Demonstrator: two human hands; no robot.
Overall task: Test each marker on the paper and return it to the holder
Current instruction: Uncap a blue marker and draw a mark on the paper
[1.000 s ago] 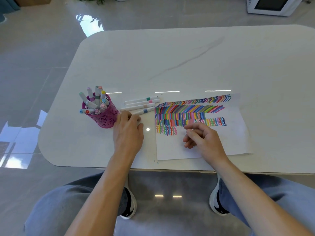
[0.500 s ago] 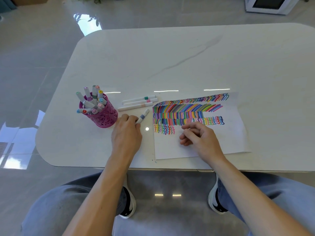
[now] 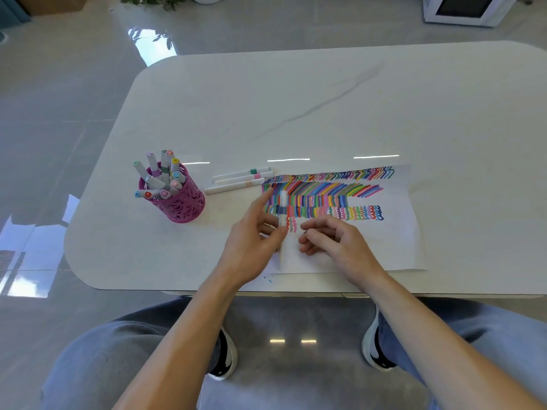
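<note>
Head view: your left hand (image 3: pixel 251 244) pinches the blurred white blue-banded marker (image 3: pixel 283 199) above the scribbled white paper (image 3: pixel 393 247); bring your loosely curled, empty right hand (image 3: pixel 340 244) squarely onto its cap.

Left hand (image 3: pixel 251 241) lifted blue-banded marker (image 3: pixel 283 214) over paper (image 3: pixel 393 247), seemingly upright

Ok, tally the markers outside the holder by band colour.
Green-band marker: 1
Pink-band marker: 1
Peach-band marker: 1
Blue-band marker, held in the left hand: 1
Total: 4
</note>
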